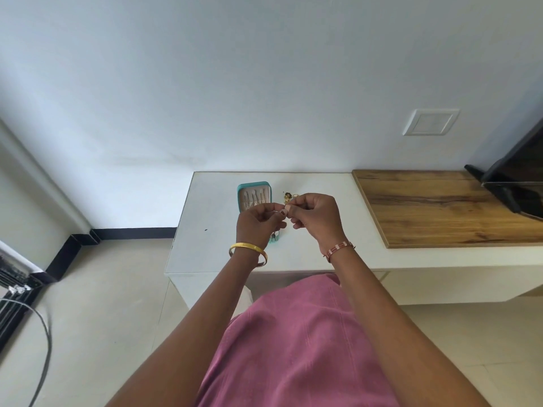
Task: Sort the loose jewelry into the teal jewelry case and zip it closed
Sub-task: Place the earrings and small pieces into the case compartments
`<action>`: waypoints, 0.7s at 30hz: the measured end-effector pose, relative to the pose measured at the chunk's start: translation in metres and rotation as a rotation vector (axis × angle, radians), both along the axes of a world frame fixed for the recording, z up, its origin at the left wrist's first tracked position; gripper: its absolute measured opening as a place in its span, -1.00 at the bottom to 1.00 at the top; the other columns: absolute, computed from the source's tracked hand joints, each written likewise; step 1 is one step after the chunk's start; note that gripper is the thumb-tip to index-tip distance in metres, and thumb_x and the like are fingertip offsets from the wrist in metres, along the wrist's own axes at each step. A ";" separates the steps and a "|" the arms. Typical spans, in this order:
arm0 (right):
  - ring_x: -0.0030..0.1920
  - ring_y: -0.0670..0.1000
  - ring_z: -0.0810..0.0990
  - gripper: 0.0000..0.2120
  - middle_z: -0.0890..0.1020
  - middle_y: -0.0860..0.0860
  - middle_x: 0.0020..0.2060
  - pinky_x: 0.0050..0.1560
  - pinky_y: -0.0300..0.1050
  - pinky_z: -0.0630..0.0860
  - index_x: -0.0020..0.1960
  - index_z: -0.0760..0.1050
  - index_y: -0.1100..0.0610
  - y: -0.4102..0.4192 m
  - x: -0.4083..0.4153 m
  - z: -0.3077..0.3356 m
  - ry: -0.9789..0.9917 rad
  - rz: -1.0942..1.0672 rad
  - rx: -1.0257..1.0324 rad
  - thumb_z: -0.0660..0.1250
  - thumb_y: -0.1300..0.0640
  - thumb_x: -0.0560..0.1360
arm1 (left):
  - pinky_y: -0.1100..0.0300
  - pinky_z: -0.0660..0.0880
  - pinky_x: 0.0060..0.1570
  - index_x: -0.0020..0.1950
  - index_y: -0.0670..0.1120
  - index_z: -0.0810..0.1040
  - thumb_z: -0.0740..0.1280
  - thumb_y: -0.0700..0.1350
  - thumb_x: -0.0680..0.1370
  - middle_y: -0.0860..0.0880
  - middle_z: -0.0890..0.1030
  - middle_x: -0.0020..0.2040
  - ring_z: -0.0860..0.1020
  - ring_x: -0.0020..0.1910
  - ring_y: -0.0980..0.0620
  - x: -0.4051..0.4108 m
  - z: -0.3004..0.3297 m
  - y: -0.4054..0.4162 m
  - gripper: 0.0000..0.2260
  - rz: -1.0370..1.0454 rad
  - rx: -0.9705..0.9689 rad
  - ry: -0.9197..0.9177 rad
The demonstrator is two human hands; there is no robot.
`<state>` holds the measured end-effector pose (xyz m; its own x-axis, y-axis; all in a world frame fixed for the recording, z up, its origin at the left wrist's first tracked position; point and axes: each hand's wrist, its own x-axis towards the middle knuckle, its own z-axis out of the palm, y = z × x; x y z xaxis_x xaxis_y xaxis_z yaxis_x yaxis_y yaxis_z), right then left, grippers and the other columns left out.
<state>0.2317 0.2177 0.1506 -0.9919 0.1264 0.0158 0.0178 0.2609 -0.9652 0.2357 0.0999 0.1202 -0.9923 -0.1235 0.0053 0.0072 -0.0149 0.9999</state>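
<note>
The teal jewelry case [254, 198] lies open on the white tabletop [205, 230], partly hidden behind the left hand [257, 223]. Loose jewelry [289, 196] sits just beyond the right hand [316, 218]. Both hands hover above, fingertips pinched together around something too small to identify

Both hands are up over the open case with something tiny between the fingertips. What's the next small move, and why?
Probably lower the small piece into the open teal case. Both the left hand and right hand pinch it just above the case, whose lid is still open, and more loose jewelry waits on the white table.
</note>
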 end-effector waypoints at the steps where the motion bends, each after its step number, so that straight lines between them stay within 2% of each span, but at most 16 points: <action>1: -0.43 0.02 0.51 -0.95 0.60 0.12 -0.35 -0.33 -0.19 0.54 -0.15 0.59 0.26 0.000 0.001 0.001 -0.010 0.012 -0.014 0.36 0.35 0.42 | 0.42 0.53 -0.35 -0.17 -0.09 0.58 0.36 -0.26 0.47 0.09 0.63 -0.38 0.60 -0.45 0.22 -0.001 0.000 0.000 -0.92 0.007 0.042 -0.022; 4: -0.39 0.00 0.53 -0.87 0.62 0.14 -0.28 -0.31 -0.24 0.55 -0.04 0.61 0.30 0.002 0.004 0.003 -0.005 0.047 -0.007 0.33 0.36 0.44 | 0.31 0.58 -0.30 -0.21 -0.10 0.58 0.32 -0.26 0.50 0.06 0.64 -0.44 0.61 -0.44 0.13 -0.002 0.001 -0.002 -0.88 0.001 0.216 -0.123; 9: -0.27 0.02 0.52 -0.82 0.60 0.12 -0.24 -0.12 -0.05 0.55 -0.01 0.62 0.22 0.002 0.006 0.001 0.056 0.104 0.165 0.34 0.36 0.42 | 0.19 0.59 -0.27 -0.13 -0.17 0.55 0.24 -0.24 0.52 -0.07 0.64 -0.38 0.63 -0.39 0.02 -0.001 0.003 -0.006 -0.90 -0.091 0.609 -0.375; 11: -0.31 -0.02 0.49 -0.82 0.58 0.08 -0.27 -0.13 -0.09 0.52 -0.02 0.63 0.19 0.000 0.006 0.001 0.063 0.115 0.202 0.34 0.34 0.41 | 0.17 0.62 -0.29 -0.10 -0.19 0.53 0.25 -0.23 0.50 -0.10 0.65 -0.34 0.65 -0.36 -0.01 -0.001 0.005 -0.008 -0.92 -0.135 0.695 -0.475; 15: -0.36 -0.10 0.46 -0.87 0.56 0.03 -0.31 -0.25 -0.27 0.43 -0.05 0.64 0.19 -0.003 0.006 0.001 0.083 0.142 0.229 0.40 0.26 0.41 | 0.15 0.60 -0.38 -0.08 -0.20 0.51 0.29 -0.24 0.46 -0.12 0.54 -0.26 0.60 -0.36 -0.04 -0.003 0.005 -0.010 -0.93 -0.126 0.701 -0.579; 17: -0.37 -0.13 0.44 -0.90 0.57 0.04 -0.30 -0.30 -0.34 0.37 -0.08 0.64 0.19 -0.003 0.005 0.000 0.102 0.135 0.250 0.41 0.26 0.40 | 0.16 0.58 -0.42 -0.11 -0.20 0.50 0.30 -0.25 0.45 -0.12 0.48 -0.24 0.54 -0.27 -0.05 -0.005 0.005 -0.010 -0.95 -0.107 0.686 -0.612; 21: -0.36 -0.15 0.46 -0.92 0.59 0.03 -0.28 -0.37 -0.50 0.35 -0.12 0.64 0.20 -0.002 0.005 -0.002 0.130 0.093 0.279 0.43 0.24 0.39 | 0.13 0.59 -0.40 -0.08 -0.17 0.52 0.35 -0.22 0.42 -0.11 0.49 -0.24 0.53 -0.22 -0.05 -0.008 0.004 -0.012 -0.90 -0.136 0.594 -0.651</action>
